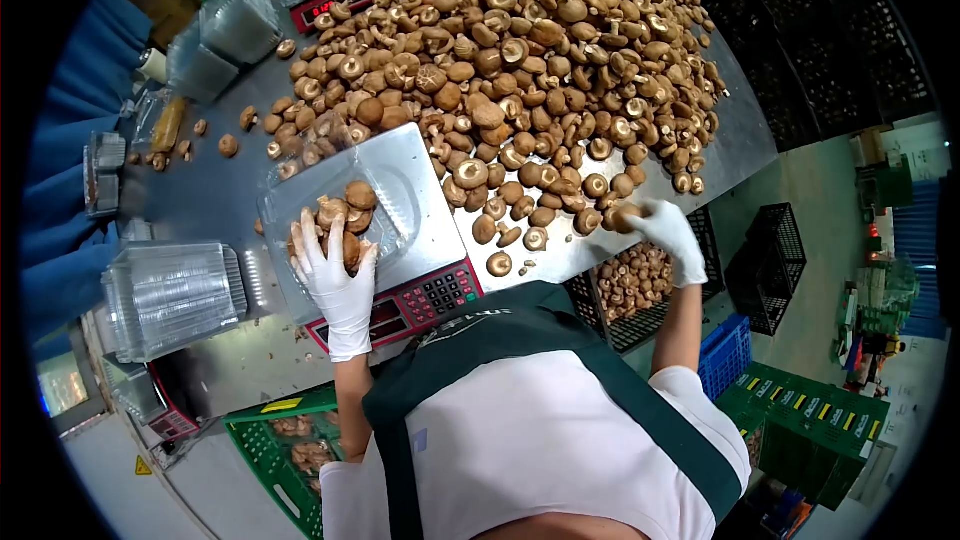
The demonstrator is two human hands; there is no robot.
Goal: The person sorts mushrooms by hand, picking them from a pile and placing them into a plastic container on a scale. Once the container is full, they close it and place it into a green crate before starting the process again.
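My left hand (337,285), in a white glove, rests with spread fingers on shiitake mushrooms (360,195) in a clear plastic tray (398,202). One mushroom shows between its thumb and forefinger. That tray sits on the metal plate of a red digital scale (436,296). On the other side, my right hand (670,238), also gloved, has its fingers closed on a brown shiitake mushroom (624,217) at the near right edge of the big mushroom heap (540,50). My palm hides part of the grip.
Stacked clear trays (175,295) stand at the left of the metal table (225,205). A second scale (318,10) is at the back. Below my right arm is a black crate (640,325) with mushrooms; a green crate (280,470) is below left.
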